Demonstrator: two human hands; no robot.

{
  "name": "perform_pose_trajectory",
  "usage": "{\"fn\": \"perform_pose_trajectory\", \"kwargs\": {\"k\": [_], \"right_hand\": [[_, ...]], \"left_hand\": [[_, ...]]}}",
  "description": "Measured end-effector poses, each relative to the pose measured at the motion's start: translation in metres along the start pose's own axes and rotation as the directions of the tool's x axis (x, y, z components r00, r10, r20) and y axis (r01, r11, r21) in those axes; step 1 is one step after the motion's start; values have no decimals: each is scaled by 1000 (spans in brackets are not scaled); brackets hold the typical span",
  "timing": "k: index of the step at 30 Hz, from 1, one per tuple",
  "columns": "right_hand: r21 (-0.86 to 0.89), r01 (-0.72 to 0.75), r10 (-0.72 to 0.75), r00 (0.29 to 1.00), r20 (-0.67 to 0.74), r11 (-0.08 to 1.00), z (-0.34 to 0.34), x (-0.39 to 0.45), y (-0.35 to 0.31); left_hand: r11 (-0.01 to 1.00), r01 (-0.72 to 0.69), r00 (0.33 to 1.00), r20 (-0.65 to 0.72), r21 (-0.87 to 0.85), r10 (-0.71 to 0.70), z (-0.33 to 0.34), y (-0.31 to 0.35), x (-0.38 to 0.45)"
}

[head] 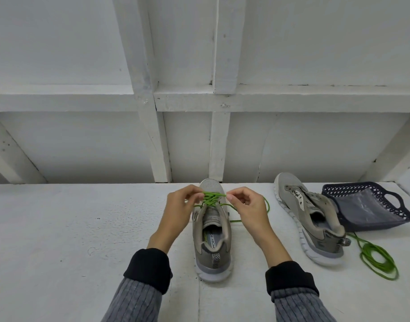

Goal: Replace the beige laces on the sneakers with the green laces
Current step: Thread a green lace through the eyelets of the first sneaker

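Note:
A grey sneaker (212,238) stands in front of me, toe pointing away, with a green lace (210,198) crossed through its lower eyelets. My left hand (179,210) pinches the lace at the left side of the eyelets. My right hand (245,209) pinches it at the right side, and a loose end trails out to the right behind that hand. A second grey sneaker (308,219) lies tilted on its side to the right, with no lace in it. Another green lace (377,259) lies coiled near its heel.
A dark blue plastic basket (366,205) lined with clear plastic sits tipped at the far right. Everything rests on a white painted surface (71,228). A white framed wall (199,101) rises directly behind the sneakers.

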State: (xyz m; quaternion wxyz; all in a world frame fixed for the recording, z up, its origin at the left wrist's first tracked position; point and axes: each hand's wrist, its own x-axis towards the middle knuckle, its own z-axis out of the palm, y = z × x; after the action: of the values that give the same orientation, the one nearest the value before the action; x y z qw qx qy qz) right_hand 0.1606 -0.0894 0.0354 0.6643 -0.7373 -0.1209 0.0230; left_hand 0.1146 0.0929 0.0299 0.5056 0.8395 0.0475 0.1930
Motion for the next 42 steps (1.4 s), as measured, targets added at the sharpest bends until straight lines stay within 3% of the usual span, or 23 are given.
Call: {"fn": "perform_pose_trajectory", "kwargs": {"k": [6, 10, 15, 19, 21, 26, 32, 38, 42], "right_hand": [[79, -37, 40, 998, -39, 996, -6, -2, 9], [108, -38, 47, 996, -81, 993, 3, -1, 8], [44, 25, -24, 1000, -17, 999, 10, -1, 1], [27, 34, -33, 998, -52, 999, 13, -2, 2], [-23, 22, -24, 994, -105, 1000, 13, -2, 8], [-279, -52, 44, 998, -36, 959, 17, -11, 26], [-133, -171, 150, 977, -155, 976, 22, -14, 40], [13, -215, 214, 965, -149, 977, 18, -16, 43], [14, -209, 209, 967, -149, 978, 18, -16, 45]], "left_hand": [[994, 88, 994, -63, 61, -84, -12, -17, -2], [986, 50, 996, 61, 157, -60, -11, -11, -2], [1000, 6, 987, 159, -21, -2, -2, 14, 0], [999, 28, 993, 118, -19, -25, 6, 17, 1], [997, 71, 995, 64, 11, -72, 8, 12, 1], [990, 89, 996, -19, 107, -87, 17, 5, -6], [981, 56, 998, -15, 183, -54, 29, 10, -15], [913, -82, 994, 103, 401, 44, 36, 6, -10], [860, -135, 983, 177, 492, 53, 37, 6, -8]]}}
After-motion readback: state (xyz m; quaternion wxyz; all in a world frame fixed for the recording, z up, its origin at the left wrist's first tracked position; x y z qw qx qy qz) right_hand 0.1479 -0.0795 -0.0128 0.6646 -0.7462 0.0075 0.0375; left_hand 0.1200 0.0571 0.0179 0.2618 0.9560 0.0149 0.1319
